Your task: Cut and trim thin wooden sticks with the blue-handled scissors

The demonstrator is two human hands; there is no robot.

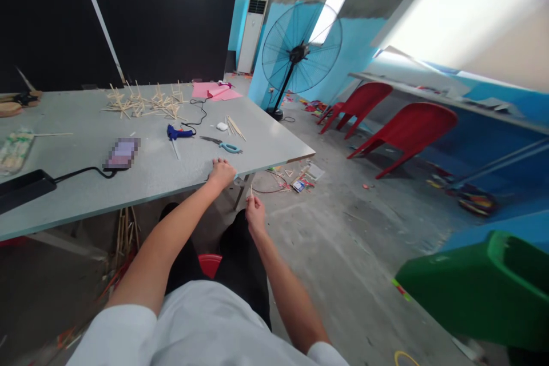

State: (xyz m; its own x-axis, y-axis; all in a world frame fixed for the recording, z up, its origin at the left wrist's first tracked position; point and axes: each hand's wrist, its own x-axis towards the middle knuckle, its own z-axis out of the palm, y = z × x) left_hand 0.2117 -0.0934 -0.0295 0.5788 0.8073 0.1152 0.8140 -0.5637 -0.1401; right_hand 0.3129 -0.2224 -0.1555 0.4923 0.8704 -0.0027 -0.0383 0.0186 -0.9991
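A thin wooden stick point(251, 190) is pinched upright in the right hand point(255, 210), fingers closed on it, held off the table beside the knees. Left hand point(222, 172) curls over the table point(171, 174) edge, apparently bracing, holding nothing. Scissors point(223, 144) lie just beyond it; open floor to the right.
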